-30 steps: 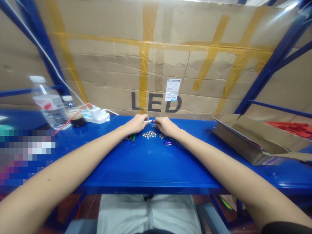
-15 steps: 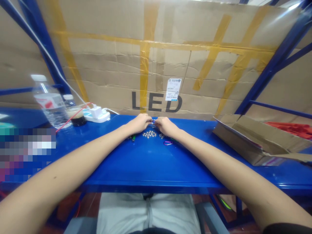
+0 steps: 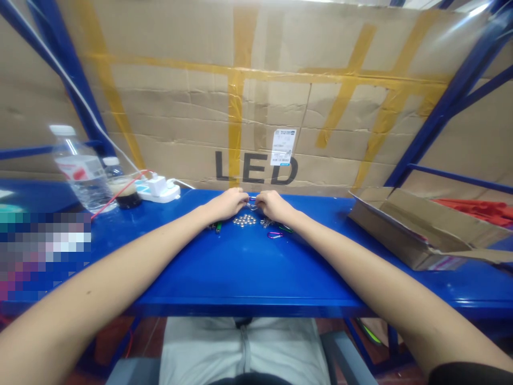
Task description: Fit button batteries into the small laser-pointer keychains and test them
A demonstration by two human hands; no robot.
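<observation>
At the far side of the blue table (image 3: 240,267), my left hand (image 3: 234,203) and my right hand (image 3: 271,206) face each other, fingers pinched. A small silvery piece (image 3: 251,207) shows between the fingertips; its exact shape is too small to tell. Just behind it is a bluish clip-like piece (image 3: 252,198). Below lies a cluster of small round metal pieces (image 3: 245,220). More small metal pieces (image 3: 266,222) lie under my right hand, near a purple carabiner (image 3: 275,235) and a green carabiner (image 3: 286,229). A green item (image 3: 218,227) lies partly hidden below my left wrist.
An open cardboard box (image 3: 401,230) stands on the right with red cloth (image 3: 473,210) behind. On the left are a water bottle (image 3: 82,171), a bottle of dark liquid (image 3: 127,198) and a white power strip (image 3: 164,193). A large cardboard panel (image 3: 180,117) backs the table.
My hands stay almost in place, with only small finger movement. The view has shifted slightly. More of the green carabiner shows beside my right wrist.
</observation>
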